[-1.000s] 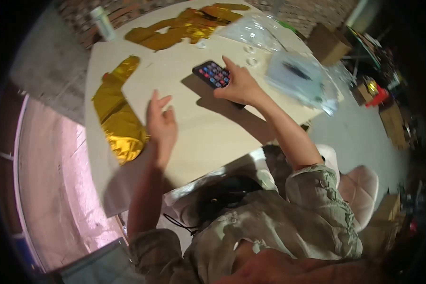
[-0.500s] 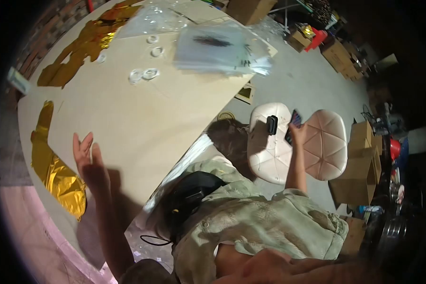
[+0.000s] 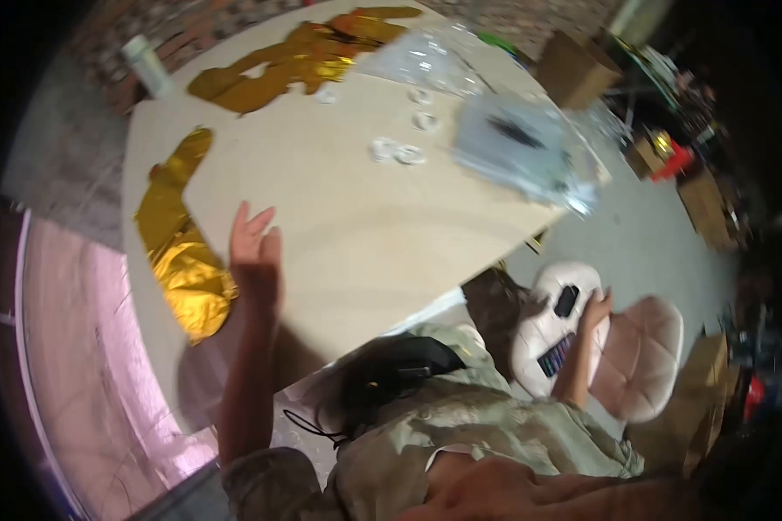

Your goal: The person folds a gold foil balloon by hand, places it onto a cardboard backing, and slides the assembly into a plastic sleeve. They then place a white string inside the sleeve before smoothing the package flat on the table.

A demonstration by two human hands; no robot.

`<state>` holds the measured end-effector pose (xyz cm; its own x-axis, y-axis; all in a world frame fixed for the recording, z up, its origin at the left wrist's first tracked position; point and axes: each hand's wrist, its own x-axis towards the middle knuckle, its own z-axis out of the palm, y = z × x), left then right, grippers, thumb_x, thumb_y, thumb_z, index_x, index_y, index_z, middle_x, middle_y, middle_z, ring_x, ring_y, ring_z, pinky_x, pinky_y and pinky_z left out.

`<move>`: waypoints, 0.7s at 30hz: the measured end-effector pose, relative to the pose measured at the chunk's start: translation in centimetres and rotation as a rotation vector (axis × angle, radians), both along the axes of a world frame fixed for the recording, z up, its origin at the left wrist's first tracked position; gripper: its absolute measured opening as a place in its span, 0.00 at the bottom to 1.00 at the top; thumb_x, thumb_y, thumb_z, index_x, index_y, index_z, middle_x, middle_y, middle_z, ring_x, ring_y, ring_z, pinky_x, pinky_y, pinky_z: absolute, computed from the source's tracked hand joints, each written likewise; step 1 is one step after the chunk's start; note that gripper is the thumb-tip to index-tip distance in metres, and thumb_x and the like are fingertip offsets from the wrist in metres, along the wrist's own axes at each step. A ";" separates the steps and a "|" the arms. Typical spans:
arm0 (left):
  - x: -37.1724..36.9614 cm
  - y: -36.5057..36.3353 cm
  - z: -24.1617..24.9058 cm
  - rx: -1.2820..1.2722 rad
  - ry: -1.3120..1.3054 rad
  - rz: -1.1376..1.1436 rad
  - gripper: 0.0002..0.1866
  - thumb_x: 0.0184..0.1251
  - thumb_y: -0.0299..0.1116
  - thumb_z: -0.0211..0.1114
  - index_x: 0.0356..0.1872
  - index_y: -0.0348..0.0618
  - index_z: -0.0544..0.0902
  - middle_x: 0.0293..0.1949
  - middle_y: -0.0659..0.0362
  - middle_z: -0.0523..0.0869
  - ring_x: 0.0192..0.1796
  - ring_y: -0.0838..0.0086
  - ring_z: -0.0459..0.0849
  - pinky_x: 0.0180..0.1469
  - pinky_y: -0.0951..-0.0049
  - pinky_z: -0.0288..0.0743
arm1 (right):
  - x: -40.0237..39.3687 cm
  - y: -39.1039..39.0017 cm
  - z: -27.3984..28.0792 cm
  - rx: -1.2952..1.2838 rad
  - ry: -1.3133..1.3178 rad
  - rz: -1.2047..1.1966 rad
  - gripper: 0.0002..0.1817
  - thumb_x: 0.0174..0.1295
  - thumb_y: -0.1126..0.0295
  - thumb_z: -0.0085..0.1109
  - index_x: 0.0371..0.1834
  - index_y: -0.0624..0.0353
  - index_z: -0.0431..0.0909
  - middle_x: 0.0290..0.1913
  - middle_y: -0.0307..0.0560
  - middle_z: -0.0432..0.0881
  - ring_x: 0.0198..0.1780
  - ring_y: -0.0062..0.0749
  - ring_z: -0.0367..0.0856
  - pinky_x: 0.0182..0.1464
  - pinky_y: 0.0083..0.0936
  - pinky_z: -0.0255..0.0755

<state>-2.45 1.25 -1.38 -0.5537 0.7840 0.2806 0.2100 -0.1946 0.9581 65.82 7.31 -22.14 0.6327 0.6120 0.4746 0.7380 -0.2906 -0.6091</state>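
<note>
My left hand (image 3: 256,260) hovers over the pale table (image 3: 339,252), fingers spread, with nothing in it. To its left lies a crumpled gold foil piece (image 3: 191,282), resembling a flat foil balloon. My right hand (image 3: 594,311) is above the white padded chair seat (image 3: 530,343), and its fingers look extended and empty, though slightly blurred. Beside that hand a phone with a lit screen (image 3: 554,354) rests on the seat. A small black object (image 3: 566,301) sits further up the same seat.
More gold foil (image 3: 278,65) spreads along the table's far side. Several white rings (image 3: 410,154) lie mid-table, near a stack of clear plastic bags (image 3: 513,148). A white bottle (image 3: 147,66) stands at the far left corner. Cardboard boxes (image 3: 576,69) are beyond the table.
The phone was in my right hand and now lies on the chair seat, with the hand off it. My view has swung left. My left hand stays raised over the table.
</note>
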 end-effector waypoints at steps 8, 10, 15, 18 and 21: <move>-2.0 -0.7 4.1 0.069 -0.013 0.245 0.26 0.72 0.22 0.54 0.69 0.30 0.64 0.54 0.49 0.84 0.54 0.74 0.80 0.58 0.77 0.70 | -37.2 12.1 30.6 0.388 -0.287 1.348 0.15 0.60 0.80 0.61 0.52 0.59 0.81 0.54 0.49 0.82 0.59 0.41 0.79 0.62 0.31 0.69; -3.2 -0.4 3.3 0.054 -0.003 0.277 0.25 0.72 0.23 0.54 0.69 0.30 0.64 0.54 0.50 0.84 0.52 0.74 0.81 0.58 0.77 0.70 | -45.7 16.0 30.0 0.374 -0.410 1.589 0.18 0.55 0.80 0.64 0.50 0.57 0.81 0.54 0.47 0.82 0.58 0.46 0.77 0.60 0.37 0.72; -4.7 -0.2 1.6 0.147 0.007 0.306 0.23 0.73 0.22 0.56 0.67 0.32 0.67 0.53 0.49 0.84 0.51 0.74 0.81 0.58 0.76 0.71 | -62.4 25.5 23.5 0.221 -0.759 1.551 0.24 0.62 0.70 0.56 0.64 0.56 0.73 0.67 0.52 0.73 0.71 0.52 0.66 0.74 0.42 0.57; -6.2 0.4 -0.4 0.278 0.214 0.339 0.21 0.72 0.19 0.57 0.64 0.33 0.69 0.50 0.50 0.84 0.49 0.74 0.81 0.57 0.74 0.72 | -68.1 28.8 21.7 0.222 -0.626 1.541 0.26 0.62 0.67 0.55 0.65 0.58 0.71 0.70 0.55 0.69 0.72 0.54 0.63 0.74 0.43 0.58; -5.9 -0.1 1.1 0.343 0.337 0.287 0.18 0.72 0.18 0.57 0.61 0.33 0.70 0.47 0.50 0.85 0.45 0.75 0.82 0.55 0.75 0.73 | -71.1 31.1 20.1 -0.017 -0.445 1.561 0.21 0.66 0.61 0.52 0.60 0.56 0.74 0.67 0.54 0.73 0.67 0.55 0.70 0.68 0.43 0.65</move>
